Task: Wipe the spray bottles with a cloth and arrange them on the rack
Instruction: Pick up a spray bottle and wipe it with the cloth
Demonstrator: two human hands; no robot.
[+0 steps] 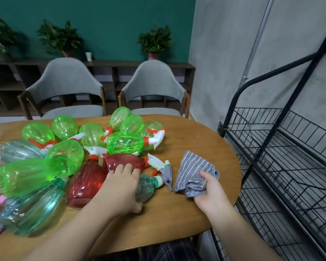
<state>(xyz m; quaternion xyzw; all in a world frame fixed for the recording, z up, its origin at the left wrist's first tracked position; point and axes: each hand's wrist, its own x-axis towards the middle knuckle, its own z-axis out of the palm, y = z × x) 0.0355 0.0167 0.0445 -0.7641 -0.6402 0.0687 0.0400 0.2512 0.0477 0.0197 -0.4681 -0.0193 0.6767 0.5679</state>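
Several plastic spray bottles lie in a heap on the wooden table (177, 213), most of them green (124, 143), some red (87, 183) and some teal (34, 208). My left hand (120, 189) grips a small teal bottle (146, 186) with a grey trigger head that lies on its side at the heap's right edge. My right hand (211, 193) holds a grey striped cloth (194, 172), which rests partly on the table. A black wire rack (282, 147) stands to the right of the table, its shelves bare.
Two grey chairs (154, 85) stand at the table's far side. Behind them runs a low dark shelf unit (113, 72) with potted plants against a green wall. A grey wall rises behind the rack.
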